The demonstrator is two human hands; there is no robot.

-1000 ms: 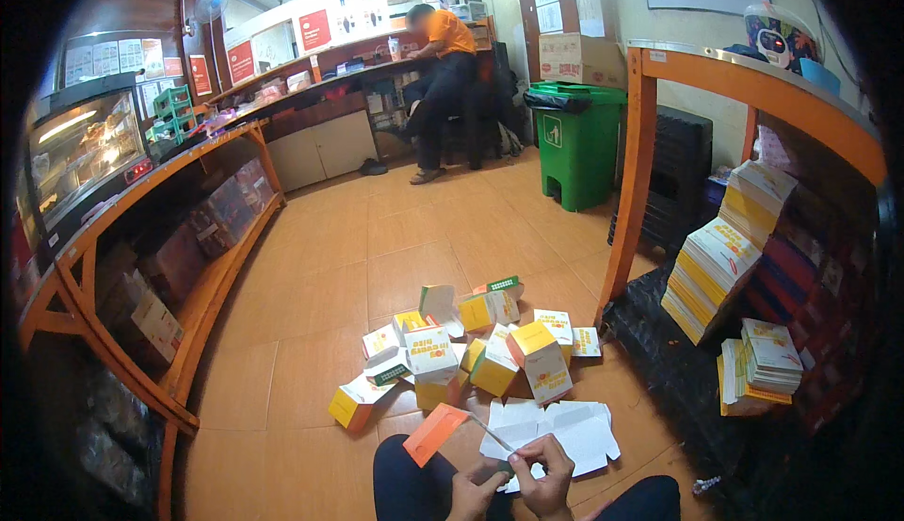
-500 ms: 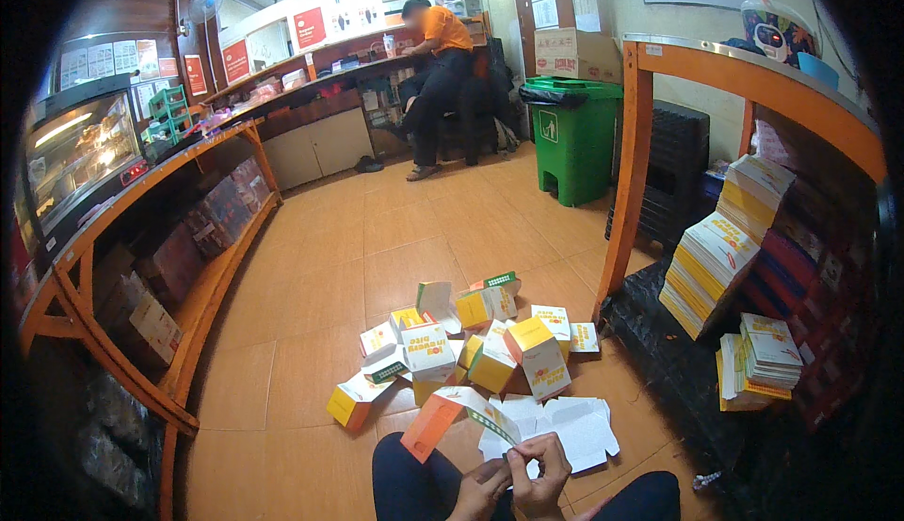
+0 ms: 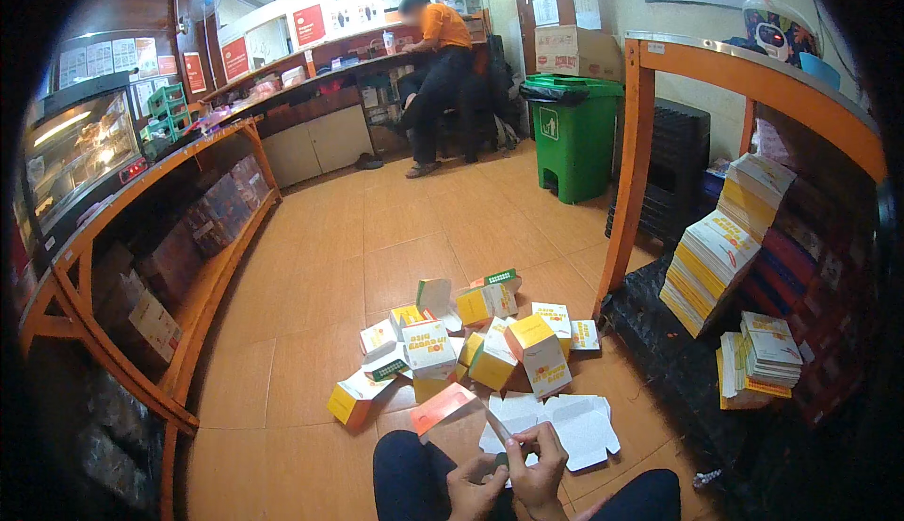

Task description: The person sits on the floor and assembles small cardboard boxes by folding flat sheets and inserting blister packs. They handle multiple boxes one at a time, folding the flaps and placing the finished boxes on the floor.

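Low in front of me, between my dark-trousered legs, both hands hold a partly folded food carton [image 3: 446, 412]. Its orange-and-white panel sticks out away from me. My right hand [image 3: 539, 464] pinches a narrow panel of it between thumb and fingers. Close beside it, my left hand [image 3: 476, 489] is closed on the carton's near end, where a bit of green shows. Flat white unfolded cartons [image 3: 574, 430] lie on the floor just beyond my right hand. Past them sits a loose heap of folded yellow-and-white boxes [image 3: 490, 363], some tipped on their sides.
Stacks of flat cartons [image 3: 708, 262] stand on the low shelf under an orange-framed table [image 3: 638, 144] at right. A green bin [image 3: 572, 149] stands behind. An orange-edged counter [image 3: 179, 389] runs along the left. At the far counter a person in an orange shirt [image 3: 443, 36] leans over.
The carton in my hands has turned, so its green dotted panel no longer faces up. Its orange end has tilted up and right. My left hand has shifted slightly.
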